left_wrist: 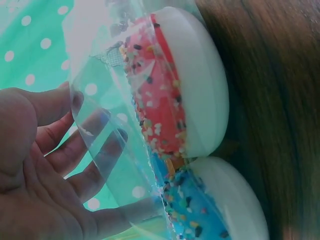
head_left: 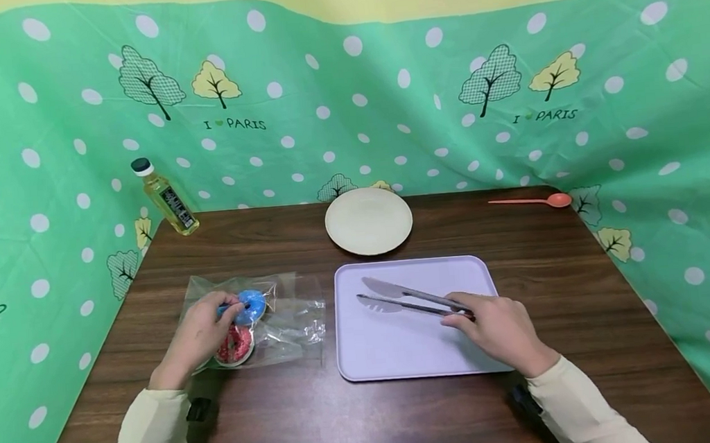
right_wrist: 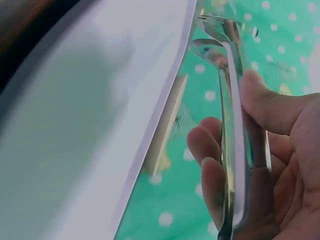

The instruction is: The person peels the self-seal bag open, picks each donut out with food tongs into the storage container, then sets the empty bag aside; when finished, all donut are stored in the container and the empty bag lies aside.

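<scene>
Tongs [right_wrist: 237, 115] sat clamped in the fingers of the right hand [head_left: 503, 321]; the left hand [head_left: 196, 333] pinched the bag [head_left: 291, 324], its other fingers apart.

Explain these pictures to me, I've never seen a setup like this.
No machine here: a person works bare-handed. The wide picture comes from a camera on the head, looking forward and down; the close ones from cameras on the left and right wrists. On the table lie a tray, a plate behind it, a spoon at the back right and a clear bag with a blue donut and a red donut. A bottle is at the back left. The left hand is at the bag, though its exact grip is unclear. The right hand holds tongs over the tray.
</scene>
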Available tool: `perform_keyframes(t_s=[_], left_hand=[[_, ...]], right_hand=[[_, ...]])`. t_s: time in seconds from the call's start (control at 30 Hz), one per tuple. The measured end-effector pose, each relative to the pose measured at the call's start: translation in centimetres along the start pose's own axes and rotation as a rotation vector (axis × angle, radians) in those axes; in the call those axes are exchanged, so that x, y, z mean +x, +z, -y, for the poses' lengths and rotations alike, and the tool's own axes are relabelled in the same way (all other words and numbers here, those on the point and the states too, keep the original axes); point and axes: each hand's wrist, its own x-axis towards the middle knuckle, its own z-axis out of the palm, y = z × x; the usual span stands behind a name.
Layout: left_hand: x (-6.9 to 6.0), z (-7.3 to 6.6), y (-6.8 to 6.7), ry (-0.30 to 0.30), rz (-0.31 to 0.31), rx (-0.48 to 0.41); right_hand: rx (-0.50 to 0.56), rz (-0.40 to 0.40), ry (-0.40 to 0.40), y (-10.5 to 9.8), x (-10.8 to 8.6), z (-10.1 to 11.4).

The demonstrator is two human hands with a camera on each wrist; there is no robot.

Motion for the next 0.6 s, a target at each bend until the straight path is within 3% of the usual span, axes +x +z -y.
perform_keyframes(t_s=[0.13, 0.3, 0.6], left_hand=[[0.0, 0.1, 0.1, -0.011, 0.013, -0.013], [0.0, 0.1, 0.1, -0.024, 0.018, -0.022], [0.0, 0.2, 0.0, -0.031, 0.019, -0.030]], right_hand=[[0.045, 0.030, -0.063, 1.0, 1.4, 1.5], [0.103, 0.105, -0.080, 1.7, 2.5, 3.0], [0.115, 0.098, -0.152, 2.6, 4.2, 4.8]])
